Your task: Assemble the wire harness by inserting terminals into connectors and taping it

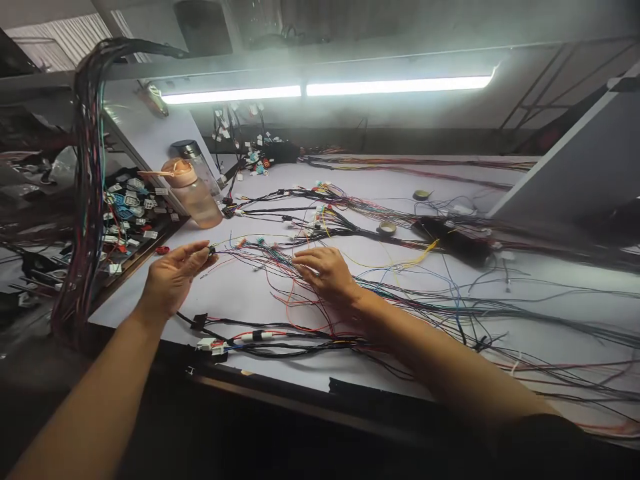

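Note:
My left hand (173, 277) is closed in a pinch on a small dark connector (212, 251) at the left of the table. Thin wires run from the connector rightwards toward a loose wire bundle (275, 252) with small orange and teal connectors (241, 243) at its end. Over that bundle is my right hand (327, 270), its fingers stretched out and slightly apart; whether they touch the wires is unclear. Red wires (290, 300) curve below the right hand. Nearer the front edge lies a black-sleeved harness (295, 348) with white connectors (213, 345).
A drinking bottle (197, 197) and a dark-lidded bottle (193, 157) stand at the left. Beside them is a bin of connectors (133, 200). Thick cables (87, 167) hang at far left. Tape rolls (387, 228) and taped harnesses (340, 230) lie behind the hands, under a lamp (400, 87).

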`<state>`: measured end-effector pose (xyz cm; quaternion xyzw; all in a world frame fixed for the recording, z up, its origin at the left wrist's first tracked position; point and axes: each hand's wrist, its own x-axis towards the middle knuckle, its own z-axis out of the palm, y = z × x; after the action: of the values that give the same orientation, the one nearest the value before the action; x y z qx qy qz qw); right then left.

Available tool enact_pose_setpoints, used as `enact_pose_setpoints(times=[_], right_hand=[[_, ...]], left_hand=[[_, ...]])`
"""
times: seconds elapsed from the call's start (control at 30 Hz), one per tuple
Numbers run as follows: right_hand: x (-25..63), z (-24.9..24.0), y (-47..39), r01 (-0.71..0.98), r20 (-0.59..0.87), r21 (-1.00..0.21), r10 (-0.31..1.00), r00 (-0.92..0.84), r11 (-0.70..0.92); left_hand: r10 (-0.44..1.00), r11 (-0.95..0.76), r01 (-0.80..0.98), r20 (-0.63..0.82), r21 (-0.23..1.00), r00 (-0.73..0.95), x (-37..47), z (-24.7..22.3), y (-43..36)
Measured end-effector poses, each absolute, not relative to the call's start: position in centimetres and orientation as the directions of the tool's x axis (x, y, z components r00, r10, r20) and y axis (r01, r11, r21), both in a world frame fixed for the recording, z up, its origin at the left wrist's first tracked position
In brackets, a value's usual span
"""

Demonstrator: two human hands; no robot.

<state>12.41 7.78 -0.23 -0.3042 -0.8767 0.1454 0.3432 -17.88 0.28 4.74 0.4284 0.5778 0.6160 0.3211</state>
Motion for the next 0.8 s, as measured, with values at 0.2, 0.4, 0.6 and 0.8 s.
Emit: enact_pose_setpoints(times=[0.2, 0.4, 0.6, 0.8], right_hand=[[11.6, 1.3, 6.4, 0.425, 0.388, -0.478, 0.619, -0.683, 0.769], [12.0, 1.7, 3.7, 0.354, 0.393, -0.475, 0.555, -0.733, 0.806], [14.1, 1.7, 2.0, 0.2, 0.578, -0.435, 0.442, -0.686, 0.878], [14.2, -0.5, 2.0, 0.129, 0.63, -0.402, 0.376, -0.68, 0.907]], left_hand=[[0.761, -0.416, -0.229, 0.199, 0.88, -0.618, -14.1, 3.1, -0.3], [0.812, -0.426, -0.34, 0.188, 0.839, -0.553, -12.1, 3.3, 2.3], [0.877, -0.313, -0.412, 0.094, 0.856, -0.472, -11.2, 1.5, 2.2], [0.912, -0.256, -0.414, 0.076, 0.873, -0.403, -11.5, 1.3, 1.7]])
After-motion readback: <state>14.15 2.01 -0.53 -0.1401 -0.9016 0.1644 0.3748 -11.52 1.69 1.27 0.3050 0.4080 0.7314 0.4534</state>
